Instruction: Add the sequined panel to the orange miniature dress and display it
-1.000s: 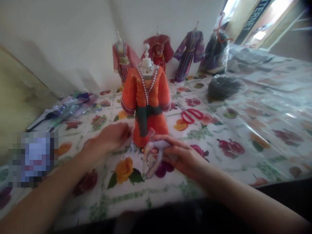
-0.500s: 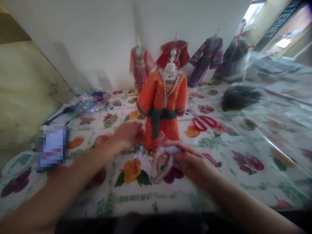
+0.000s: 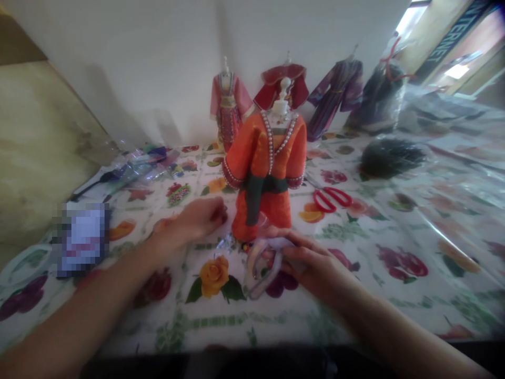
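Observation:
A doll-sized orange outfit with bead trim and a dark green sash stands upright on a small white form. Close to its lower left is my left hand, its fingers curled in; whether something small is between them is hidden. My right hand is closed on a translucent ring-shaped roll, held tilted in front of the outfit's base. Some small clear shiny pieces lie between the hands on the flowered tablecloth.
Red-handled scissors lie right of the outfit. Behind stand a pink outfit, a red one and a purple one. A dark bundle and clear plastic cover the right; another white ring lies far left.
My left hand has drawn slightly left, away from the orange outfit. My right hand still holds the roll in nearly the same place. The view has shifted a little.

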{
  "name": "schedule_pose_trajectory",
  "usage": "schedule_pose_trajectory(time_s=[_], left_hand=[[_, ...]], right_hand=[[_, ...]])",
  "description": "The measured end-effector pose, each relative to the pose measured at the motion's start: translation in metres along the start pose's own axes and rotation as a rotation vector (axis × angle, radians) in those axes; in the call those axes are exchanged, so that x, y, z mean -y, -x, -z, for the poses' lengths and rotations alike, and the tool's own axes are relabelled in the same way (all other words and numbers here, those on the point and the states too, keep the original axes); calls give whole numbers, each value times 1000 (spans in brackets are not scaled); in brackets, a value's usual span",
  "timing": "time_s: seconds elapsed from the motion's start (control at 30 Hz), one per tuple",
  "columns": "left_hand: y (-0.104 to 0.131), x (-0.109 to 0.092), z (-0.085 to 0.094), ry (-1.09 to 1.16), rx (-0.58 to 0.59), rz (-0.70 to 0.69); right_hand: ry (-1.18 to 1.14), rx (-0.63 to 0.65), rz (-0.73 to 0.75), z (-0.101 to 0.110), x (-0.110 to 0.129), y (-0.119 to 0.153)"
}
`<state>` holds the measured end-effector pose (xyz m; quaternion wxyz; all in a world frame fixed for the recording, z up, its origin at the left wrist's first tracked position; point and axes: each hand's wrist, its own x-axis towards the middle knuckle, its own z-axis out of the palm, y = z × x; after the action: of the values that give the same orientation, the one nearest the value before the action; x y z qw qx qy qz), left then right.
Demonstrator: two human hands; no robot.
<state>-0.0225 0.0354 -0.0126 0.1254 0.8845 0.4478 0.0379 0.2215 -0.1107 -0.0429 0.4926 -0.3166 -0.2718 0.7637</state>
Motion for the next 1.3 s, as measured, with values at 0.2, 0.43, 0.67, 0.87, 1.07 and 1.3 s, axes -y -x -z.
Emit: schedule_pose_trajectory(time_s=[0.2,0.43,0.67,0.87,1.07,1.3], left_hand=[[24,7,3,944,34,84],[45,-4,-1,842,-74,40],[67,-22,-2,35,30,-411],[63,-34,-14,-273,0,-630],[58,-34,-16,-143,-37,-540],[73,-56,13,742,198,-88]], right_hand=[[-28,5,16,-3,1,1],[5,-27,10,-3,1,1],[80,-13,0,-4,4,2],[71,8,22,0,1,1],[55,-10,40,-4,2,1],[155,-64,82,-10,1,4]])
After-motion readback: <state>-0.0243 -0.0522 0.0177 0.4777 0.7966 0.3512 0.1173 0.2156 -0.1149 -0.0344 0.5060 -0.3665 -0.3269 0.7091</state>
